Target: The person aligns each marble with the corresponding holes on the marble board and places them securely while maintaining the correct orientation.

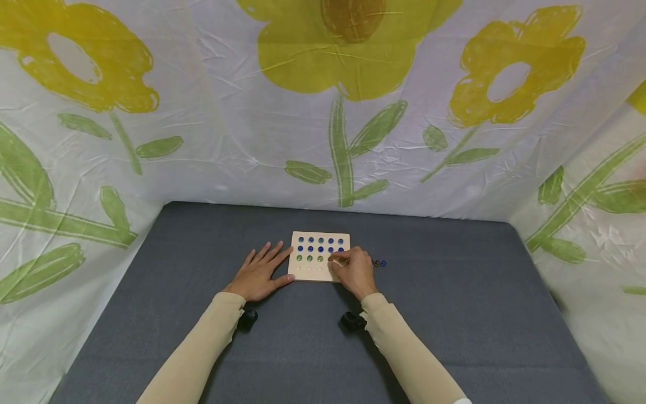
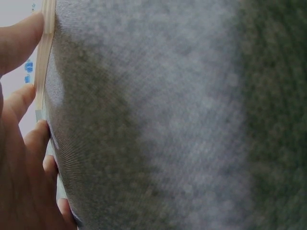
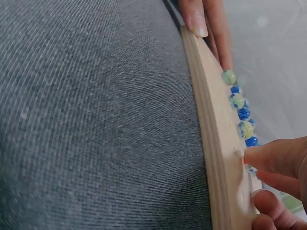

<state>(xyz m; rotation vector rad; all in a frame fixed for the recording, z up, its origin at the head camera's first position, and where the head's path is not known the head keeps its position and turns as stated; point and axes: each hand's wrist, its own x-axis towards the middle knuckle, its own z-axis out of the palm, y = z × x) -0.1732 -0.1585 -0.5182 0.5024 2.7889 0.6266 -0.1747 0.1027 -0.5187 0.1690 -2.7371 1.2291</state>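
Two full rows of blue marbles [image 1: 320, 244] already sat in the far half of the wooden board [image 1: 319, 235], and a third row held three green marbles [image 1: 309, 258] running from its left end. The board lay flat on the grey desk [image 1: 429, 314], about midway across it. My left hand [image 1: 258, 274] lay open and flat on the desk with straight fingers, the fingertips [image 2: 29, 28] touching the board's left edge to steady it. My right hand [image 1: 353, 271] was over the board's near right corner, thumb and forefinger [image 3: 268, 155] pinched together at the right part of the third row; they appeared to be setting a marble there (it was hidden under my fingertips, so I could not tell its colour, or even be sure of it). By my reckoning I was a little past halfway: the rest of the third row and the whole nearest row of hollows [image 1: 309, 269] stood unfilled. A few spare marbles [image 1: 379, 263] waited on the desk just right of the board, near my right hand.
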